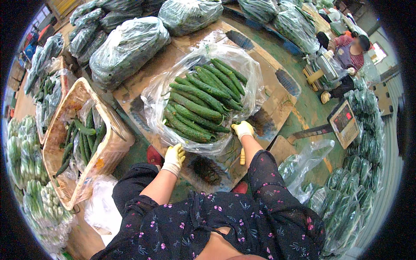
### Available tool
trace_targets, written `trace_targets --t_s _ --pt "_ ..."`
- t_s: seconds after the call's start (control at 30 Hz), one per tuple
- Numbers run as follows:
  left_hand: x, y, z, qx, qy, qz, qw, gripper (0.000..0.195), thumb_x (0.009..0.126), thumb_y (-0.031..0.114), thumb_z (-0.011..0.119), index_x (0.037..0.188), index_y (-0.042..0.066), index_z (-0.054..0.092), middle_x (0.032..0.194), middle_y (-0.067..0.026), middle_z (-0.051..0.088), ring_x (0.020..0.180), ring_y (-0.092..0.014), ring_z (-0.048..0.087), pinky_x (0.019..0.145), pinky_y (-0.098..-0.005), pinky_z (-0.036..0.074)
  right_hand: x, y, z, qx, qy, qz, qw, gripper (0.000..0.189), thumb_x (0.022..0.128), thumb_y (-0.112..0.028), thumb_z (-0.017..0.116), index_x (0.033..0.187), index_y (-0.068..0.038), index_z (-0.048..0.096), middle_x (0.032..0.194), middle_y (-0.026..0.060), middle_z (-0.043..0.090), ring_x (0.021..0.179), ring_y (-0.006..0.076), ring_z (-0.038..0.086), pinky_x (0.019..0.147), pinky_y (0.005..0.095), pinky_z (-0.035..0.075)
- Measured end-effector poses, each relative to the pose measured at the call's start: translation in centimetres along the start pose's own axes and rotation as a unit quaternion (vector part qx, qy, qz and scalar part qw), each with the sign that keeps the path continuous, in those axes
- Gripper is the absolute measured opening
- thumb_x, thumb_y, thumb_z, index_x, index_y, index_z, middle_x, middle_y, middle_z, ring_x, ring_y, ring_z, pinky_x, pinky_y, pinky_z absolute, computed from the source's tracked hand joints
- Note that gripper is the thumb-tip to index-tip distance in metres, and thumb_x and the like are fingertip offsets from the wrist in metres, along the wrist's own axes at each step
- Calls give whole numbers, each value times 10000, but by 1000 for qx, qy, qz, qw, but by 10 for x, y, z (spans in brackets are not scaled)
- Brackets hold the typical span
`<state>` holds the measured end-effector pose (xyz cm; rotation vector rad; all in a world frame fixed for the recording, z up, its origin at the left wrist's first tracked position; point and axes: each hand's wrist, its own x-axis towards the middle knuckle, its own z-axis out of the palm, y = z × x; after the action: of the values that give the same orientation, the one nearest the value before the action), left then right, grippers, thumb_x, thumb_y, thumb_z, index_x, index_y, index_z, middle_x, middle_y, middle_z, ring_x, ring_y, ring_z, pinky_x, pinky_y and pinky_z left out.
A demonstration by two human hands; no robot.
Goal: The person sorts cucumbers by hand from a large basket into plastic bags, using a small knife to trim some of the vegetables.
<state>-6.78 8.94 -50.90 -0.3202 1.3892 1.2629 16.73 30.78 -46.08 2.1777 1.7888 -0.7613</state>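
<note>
A pile of long green cucumbers (198,100) lies on a spread, clear plastic bag (152,87) in front of me. Most of them point the same slanting way, side by side. My left hand (174,157), in a pale yellow work glove, is at the bag's near left edge; whether its fingers pinch the film I cannot tell. Gloved the same way, my right hand (243,129) reaches the bag's near right side, close to the tip of a cucumber. Its grip is unclear too. Below the right wrist, a yellow handle (242,156) rests on the stained cardboard (276,110).
A plastic crate (126,139) with loose cucumbers stands at left. Filled bags (130,48) line the far side. At right are a scale display (344,123), an empty plastic bag (305,172) and packed vegetables (344,195). A person (349,53) sits farther off by another scale (326,68).
</note>
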Motion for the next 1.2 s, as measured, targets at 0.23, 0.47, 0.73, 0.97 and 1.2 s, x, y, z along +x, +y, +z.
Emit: trace_targets --t_s 0.23,0.47,0.73,0.97,1.2 --pt "-15 8 17 -22 -4 -25 999 147 836 301 579 878 163 553 769 -1 563 744 -175 543 721 -389 426 31 39 27 177 42 -42 982 388 677 -371 710 808 -18 620 684 92 613 607 234 584 597 351 471" --pt "-19 5 21 -12 -1 1 1000 108 839 228 567 810 123 565 648 -1 547 544 -151 523 492 -300 441 -41 -31 -31 582 -116 -144 792 169 826 -245 643 850 -84 599 509 -71 405 365 53 314 345 233 229" --pt "-23 21 26 113 -49 70 990 144 783 284 573 902 204 591 914 50 588 846 -124 531 722 -335 399 -25 -17 -45 549 -15 -213 808 283 806 -249 666 987 -36 625 776 40 632 671 116 572 617 253 464" --pt "-83 43 53 -23 -211 40 976 234 869 296 504 954 86 560 922 -99 633 845 -262 604 766 -412 487 -51 75 12 129 39 8 991 450 673 -433 668 900 -45 639 925 155 654 881 338 614 799 404 469" --pt "-116 63 56 92 -206 103 969 265 894 307 503 976 56 537 1028 -133 595 934 -290 593 837 -441 474 -49 89 44 52 30 -38 997 238 740 -256 605 905 -87 619 815 151 650 831 315 631 758 411 482"
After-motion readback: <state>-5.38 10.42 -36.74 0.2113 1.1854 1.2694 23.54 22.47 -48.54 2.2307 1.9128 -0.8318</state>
